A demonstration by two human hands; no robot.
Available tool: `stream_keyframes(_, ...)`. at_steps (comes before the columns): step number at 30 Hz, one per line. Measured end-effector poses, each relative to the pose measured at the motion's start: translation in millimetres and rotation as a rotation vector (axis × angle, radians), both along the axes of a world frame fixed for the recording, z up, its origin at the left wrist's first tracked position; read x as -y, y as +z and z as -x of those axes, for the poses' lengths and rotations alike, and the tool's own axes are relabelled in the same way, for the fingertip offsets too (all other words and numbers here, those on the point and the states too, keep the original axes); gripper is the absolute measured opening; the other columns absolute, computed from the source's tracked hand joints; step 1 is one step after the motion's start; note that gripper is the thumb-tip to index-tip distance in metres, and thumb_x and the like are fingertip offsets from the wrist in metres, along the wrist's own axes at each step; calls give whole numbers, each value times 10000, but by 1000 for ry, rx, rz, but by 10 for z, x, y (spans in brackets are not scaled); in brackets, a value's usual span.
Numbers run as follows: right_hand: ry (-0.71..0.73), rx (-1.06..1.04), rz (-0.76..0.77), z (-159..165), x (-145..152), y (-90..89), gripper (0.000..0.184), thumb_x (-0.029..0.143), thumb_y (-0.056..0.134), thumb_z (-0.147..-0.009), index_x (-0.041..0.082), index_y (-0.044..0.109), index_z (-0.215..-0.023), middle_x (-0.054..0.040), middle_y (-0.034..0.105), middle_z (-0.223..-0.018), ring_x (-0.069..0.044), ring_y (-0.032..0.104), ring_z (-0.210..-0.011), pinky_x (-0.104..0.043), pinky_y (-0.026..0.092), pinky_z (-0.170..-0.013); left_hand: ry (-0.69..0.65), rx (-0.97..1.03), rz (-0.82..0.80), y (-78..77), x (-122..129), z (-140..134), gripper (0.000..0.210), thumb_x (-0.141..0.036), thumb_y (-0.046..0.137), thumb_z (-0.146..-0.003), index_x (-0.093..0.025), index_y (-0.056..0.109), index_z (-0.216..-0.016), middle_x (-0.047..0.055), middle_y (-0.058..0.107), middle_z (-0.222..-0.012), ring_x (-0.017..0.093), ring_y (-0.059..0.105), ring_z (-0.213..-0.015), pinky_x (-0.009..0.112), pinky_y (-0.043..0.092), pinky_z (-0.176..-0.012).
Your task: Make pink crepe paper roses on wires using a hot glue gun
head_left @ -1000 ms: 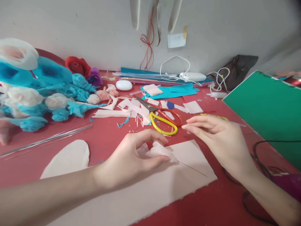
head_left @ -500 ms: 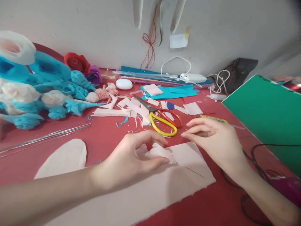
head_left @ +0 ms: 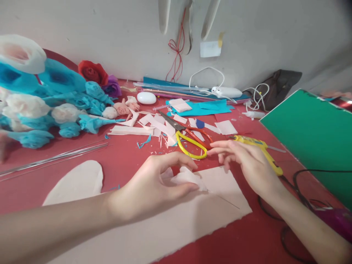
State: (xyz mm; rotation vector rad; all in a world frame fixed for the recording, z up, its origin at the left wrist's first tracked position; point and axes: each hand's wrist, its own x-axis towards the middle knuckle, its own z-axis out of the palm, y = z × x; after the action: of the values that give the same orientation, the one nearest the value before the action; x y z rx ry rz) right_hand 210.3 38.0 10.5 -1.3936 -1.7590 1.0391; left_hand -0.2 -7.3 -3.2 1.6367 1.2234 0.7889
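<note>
My left hand (head_left: 156, 185) is closed around a pale pink paper flower (head_left: 188, 176), with its thumb in front and its fingers behind. A thin wire stem (head_left: 229, 202) sticks out of the flower to the right. Both rest over a large pale pink paper sheet (head_left: 176, 227). My right hand (head_left: 244, 161) hovers past the sheet's far right corner with fingers apart and nothing in them. Its fingertips are near the yellow handle of the scissors (head_left: 191, 145). Just beyond this hand lies a yellow glue gun (head_left: 272, 161), partly covered by it.
Blue and white paper flowers (head_left: 66, 113) crowd the left side, with thin metal wires (head_left: 55, 157) in front. Pale paper scraps (head_left: 154, 126) surround the scissors. A green board (head_left: 310, 139) and a black cable (head_left: 302, 198) are at the right. A rounded paper piece (head_left: 79, 181) lies left.
My right hand has shifted slightly left and down, its fingers spreading from a pinch. More of the glue gun shows behind it. My left hand keeps hold of the flower.
</note>
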Motion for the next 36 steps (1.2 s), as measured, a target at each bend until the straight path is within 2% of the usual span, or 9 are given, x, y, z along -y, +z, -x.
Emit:
stream_keyframes(3, -51, 18, 7, 7, 8, 7, 300, 408, 538, -809, 133, 654, -838, -30, 578, -603, -94, 495, -499, -190, 402, -436, -4, -1, 19, 2, -5, 1, 155, -300, 596, -728, -211, 590, -854, 21, 650, -885, 199, 619, -885, 281, 501, -753)
stream_keyframes(7, -120, 33, -1, 20, 21, 45, 242, 372, 693, -674, 136, 638, -667, -8, 543, -555, -51, 393, -435, -167, 324, -400, -1, 12, 60, 27, -19, -3, 162, -298, 598, -722, -199, 587, -851, 31, 651, -893, 210, 621, -893, 277, 513, -738)
stream_keyframes(11, -116, 5, 6, -14, 3, 53, 477, 370, 678, -696, 121, 356, -446, 30, 333, -445, -33, 287, -441, -168, 230, -404, -4, 31, 72, 37, -23, -10, 155, -300, 590, -731, -202, 585, -850, 34, 657, -889, 214, 618, -915, 278, 515, -754)
stream_keyframes(13, -69, -45, 68, -40, -20, 45, 480, 373, 622, -753, 132, 304, -487, 39, 295, -448, -33, 260, -436, -176, 215, -408, -3, 36, 67, 31, -15, -11, 155, -305, 594, -728, -202, 587, -845, 35, 659, -881, 214, 619, -914, 281, 515, -762)
stream_keyframes(16, 23, -150, 207, -64, -51, 48, 244, 298, 607, -753, 162, 412, -694, 60, 315, -501, -35, 270, -432, -167, 204, -404, -2, 48, 55, 18, 4, -5, 167, -302, 601, -723, -199, 589, -854, 36, 661, -878, 215, 622, -906, 285, 517, -766)
stream_keyframes(18, 73, -223, 279, -68, -62, 64, 202, 257, 593, -732, 180, 424, -811, 67, 298, -533, -33, 255, -433, -162, 193, -406, 1, 57, 50, 15, 12, -1, 164, -294, 600, -725, -197, 592, -856, 38, 664, -889, 214, 621, -915, 283, 519, -769)
stream_keyframes(26, 185, -382, 434, -80, -69, 117, 179, 262, 507, -691, 175, 352, -706, 62, 155, -534, -52, 139, -445, -183, 173, -402, 23, 56, -2, 31, -19, -18, 128, -261, 607, -711, -190, 607, -817, 39, 672, -867, 204, 630, -879, 259, 528, -726)
stream_keyframes(31, 189, -361, 413, -61, -52, 119, 247, 309, 546, -687, 177, 339, -675, 62, 171, -535, -46, 154, -437, -174, 186, -385, 22, 55, 11, 33, -11, -20, 132, -267, 610, -708, -190, 604, -815, 41, 670, -866, 205, 629, -879, 256, 529, -716)
stream_keyframes(36, 102, -265, 250, -36, -25, 71, 290, 358, 640, -713, 163, 427, -693, 62, 290, -524, -27, 250, -410, -148, 219, -358, 1, 40, 33, 27, -13, -20, 143, -290, 598, -722, -203, 592, -835, 35, 668, -890, 211, 620, -913, 273, 521, -750)
